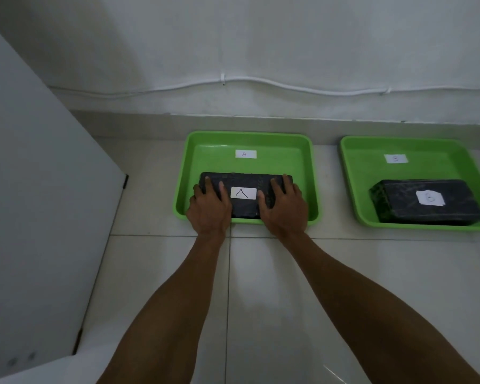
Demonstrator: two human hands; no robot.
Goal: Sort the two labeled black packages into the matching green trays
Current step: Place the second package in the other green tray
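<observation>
A black package with a white "A" label (244, 181) lies inside the left green tray (247, 141), which carries its own "A" tag at the back. My left hand (209, 206) grips the package's left end and my right hand (284, 207) grips its right end, fingers spread over the top. In the right green tray (399, 145), tagged "B", rests the second black package with a "B" label (427, 202), with no hand near it.
Both trays sit on a pale tiled floor close to a white wall, where a white cable (261, 81) runs along. A white cabinet or appliance side (39, 189) stands at the left.
</observation>
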